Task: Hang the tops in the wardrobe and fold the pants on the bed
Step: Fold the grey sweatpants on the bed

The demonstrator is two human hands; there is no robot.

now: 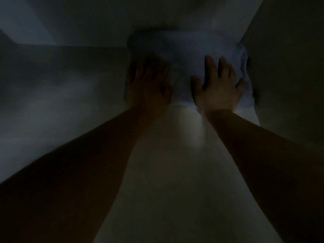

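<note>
The view is very dark and blurred. A pale bluish folded garment (185,55) lies on a light flat surface (175,172) ahead of me; I cannot tell whether it is a top or pants. My left hand (149,85) lies flat on the garment's left part, fingers spread and pointing away from me. My right hand (220,85) lies flat on its right part, fingers straight and spread. Both forearms reach forward from the bottom corners of the frame.
A tall dark panel (284,67) stands close on the right, right beside the garment. A dim grey surface (52,93) spreads to the left, with a lighter wall (70,18) behind it. Details are lost in the dark.
</note>
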